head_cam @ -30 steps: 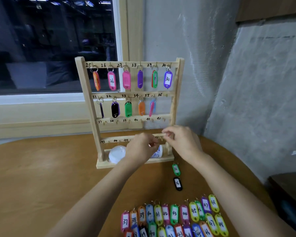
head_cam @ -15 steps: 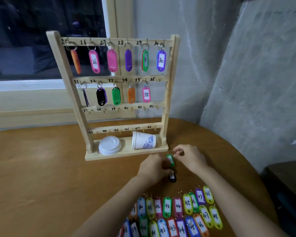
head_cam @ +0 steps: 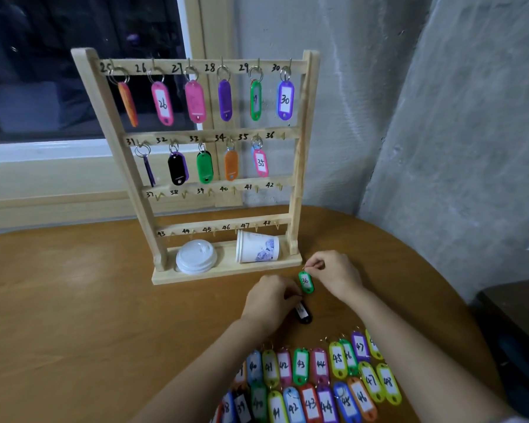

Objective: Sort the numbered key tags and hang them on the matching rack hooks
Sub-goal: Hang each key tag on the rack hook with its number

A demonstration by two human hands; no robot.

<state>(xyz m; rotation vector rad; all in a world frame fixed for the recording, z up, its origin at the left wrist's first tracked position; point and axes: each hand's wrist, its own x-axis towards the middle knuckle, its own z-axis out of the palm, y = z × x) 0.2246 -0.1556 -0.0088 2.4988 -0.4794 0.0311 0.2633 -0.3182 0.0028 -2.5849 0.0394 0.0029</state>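
A wooden rack (head_cam: 300,166) with numbered hooks 25 to 48 stands on the round table. Tags hang on hooks 25 to 35; hook 36 (head_cam: 282,135) and the two lower rows are bare. My right hand (head_cam: 333,271) pinches the ring of a green tag marked 36 (head_cam: 306,281), which dangles just above the table in front of the rack's base. My left hand (head_cam: 271,299) pinches the ring of a black tag (head_cam: 303,312) lying on the table just below the green one. Two rows of coloured tags numbered 37 to 48 (head_cam: 315,380) lie near me.
A white cup lid (head_cam: 196,256) and a paper cup on its side (head_cam: 257,247) rest on the rack's base. A window (head_cam: 74,71) is behind the rack and a rough concrete wall (head_cam: 455,148) to the right. The table edge (head_cam: 425,257) curves close at the right.
Both hands came down from the rack's bottom bar to the table in front of it. My right hand has lifted the green 36 tag by its ring; my left took the black tag's ring.
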